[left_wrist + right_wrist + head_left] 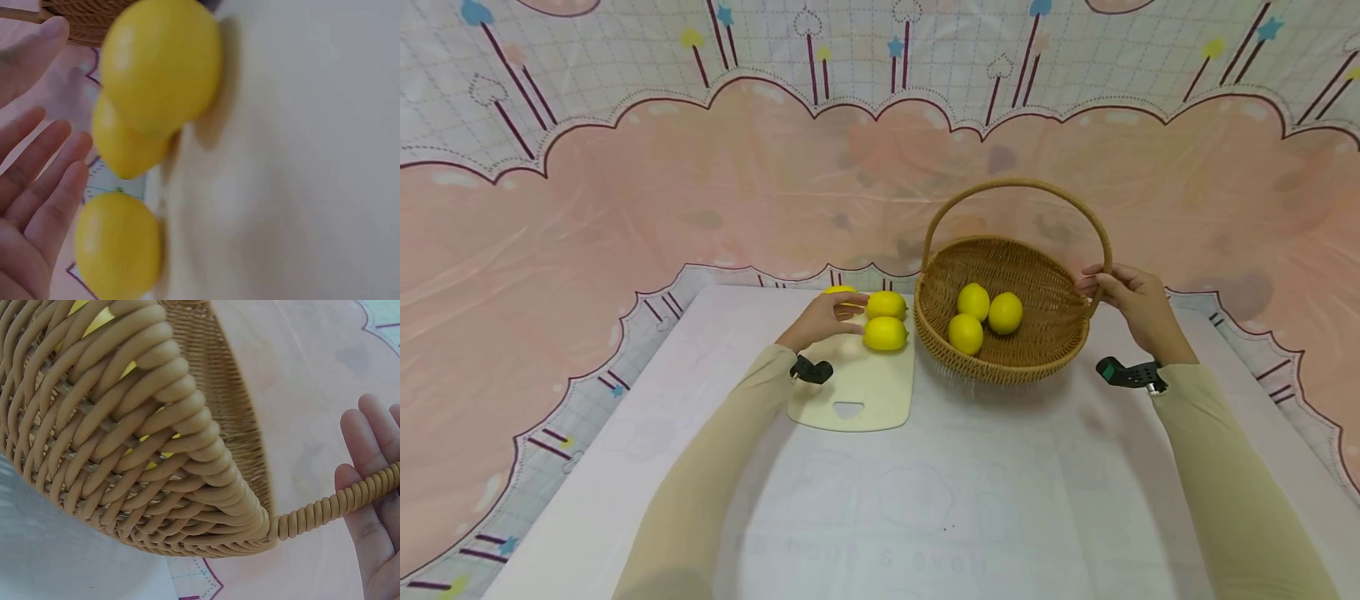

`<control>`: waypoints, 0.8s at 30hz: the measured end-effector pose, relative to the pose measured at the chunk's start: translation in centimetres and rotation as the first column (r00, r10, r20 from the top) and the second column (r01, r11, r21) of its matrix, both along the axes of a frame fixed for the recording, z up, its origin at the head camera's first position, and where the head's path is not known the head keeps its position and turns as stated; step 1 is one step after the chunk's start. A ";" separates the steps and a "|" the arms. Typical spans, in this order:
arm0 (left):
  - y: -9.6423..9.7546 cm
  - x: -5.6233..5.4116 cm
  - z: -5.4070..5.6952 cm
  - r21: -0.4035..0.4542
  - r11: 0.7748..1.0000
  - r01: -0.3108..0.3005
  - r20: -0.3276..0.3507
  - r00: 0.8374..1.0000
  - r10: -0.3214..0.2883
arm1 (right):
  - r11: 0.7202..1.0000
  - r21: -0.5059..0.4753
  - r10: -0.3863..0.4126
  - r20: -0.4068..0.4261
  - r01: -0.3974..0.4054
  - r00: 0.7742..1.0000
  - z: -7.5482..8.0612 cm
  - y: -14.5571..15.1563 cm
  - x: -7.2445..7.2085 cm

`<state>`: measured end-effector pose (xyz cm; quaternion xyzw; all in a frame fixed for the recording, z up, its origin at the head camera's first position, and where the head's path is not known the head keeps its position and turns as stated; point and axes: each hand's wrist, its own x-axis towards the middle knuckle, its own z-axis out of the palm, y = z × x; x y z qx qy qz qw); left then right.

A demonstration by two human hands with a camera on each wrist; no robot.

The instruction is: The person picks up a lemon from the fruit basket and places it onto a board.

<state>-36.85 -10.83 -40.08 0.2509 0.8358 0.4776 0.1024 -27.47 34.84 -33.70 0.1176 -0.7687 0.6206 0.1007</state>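
My left hand (827, 319) reaches over a cream cutting board (850, 375), its fingers extended and holding nothing. Beside its fingertips lie two yellow lemons (886, 334), with a third lemon (841, 290) behind the hand. In the left wrist view, a gap shows between the fingers and the nearest lemon (162, 65). A wicker basket (1037, 350) stands to the right of the board, its opening facing me, with three lemons (1005, 313) inside. At the handle's right base, my right hand (1138, 304) holds the wrapped handle (337, 503) between thumb and fingers.
A white cloth covers the table (880, 500). Behind it hangs a pink patterned curtain (775, 192). The cutting board has a cut-out grip at its near end. The tall basket handle (1018, 182) arches over the opening.
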 end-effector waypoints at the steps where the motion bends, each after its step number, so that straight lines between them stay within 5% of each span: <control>1: 0.0 0.0 0.4 0.014 1.000 0.003 0.008 1.000 -0.003 | 1.000 0.000 0.000 -0.002 0.000 1.000 0.0 0.0 0.0; 10: 1.1 0.0 4.2 0.049 0.992 0.120 -0.017 0.993 -0.119 | 1.000 0.021 -0.007 -0.010 0.007 1.000 0.0 0.0 0.0; 17: 3.3 0.1 6.9 0.079 0.964 0.255 -0.031 0.967 -0.254 | 0.999 0.039 -0.015 -0.011 0.015 1.000 0.0 -0.1 0.1; 24: 6.3 0.2 9.0 0.002 0.948 0.318 -0.005 0.948 -0.318 | 1.000 -0.002 0.008 -0.026 -0.008 1.000 0.1 -0.1 0.2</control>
